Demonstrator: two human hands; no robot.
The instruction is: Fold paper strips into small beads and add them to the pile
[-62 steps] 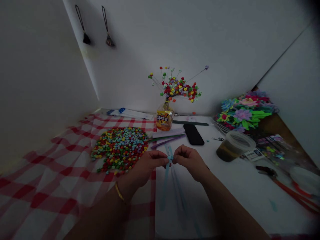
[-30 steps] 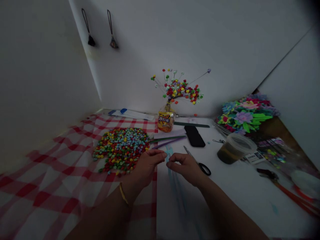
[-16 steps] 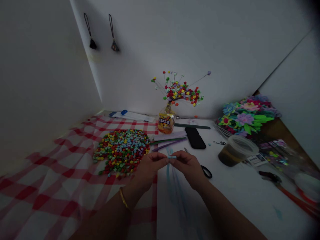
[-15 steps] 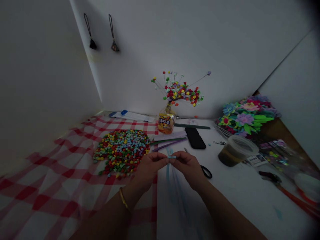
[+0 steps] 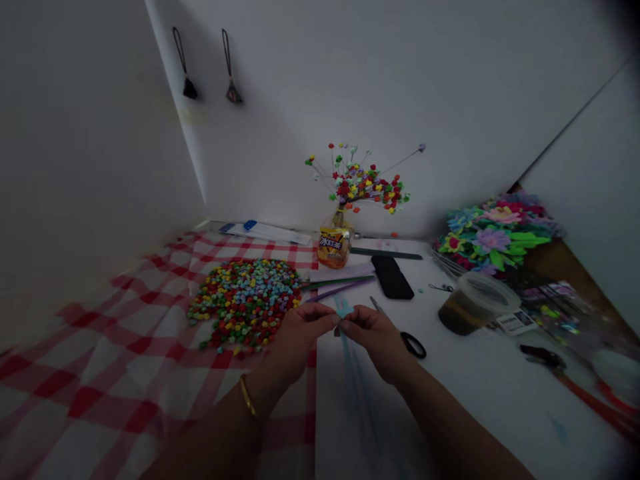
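Note:
My left hand [image 5: 299, 332] and my right hand [image 5: 375, 335] meet above the white table, fingertips pinched together on a small folded piece of a light blue paper strip [image 5: 345, 312]. The strip's long tail hangs down between my wrists toward the table. More pale blue strips [image 5: 361, 387] lie under my hands. Just left of my left hand sits a heap of small coloured paper stars [image 5: 246, 301] on the red-and-white checked cloth [image 5: 100, 373]. Black-handled scissors [image 5: 407, 339] lie right beside my right hand.
A bottle with star-tipped stems [image 5: 336, 239] stands at the back, a black phone [image 5: 392, 277] near it. Green and purple strips [image 5: 340, 285] lie behind my hands. A plastic tub with dark contents [image 5: 475, 301], paper flowers [image 5: 493, 237] and a red-handled tool [image 5: 580, 383] are at the right.
My hands parted about a second ago, with the right one off the strip, then came back together on the blue fold. The scissors came into view beside my right hand.

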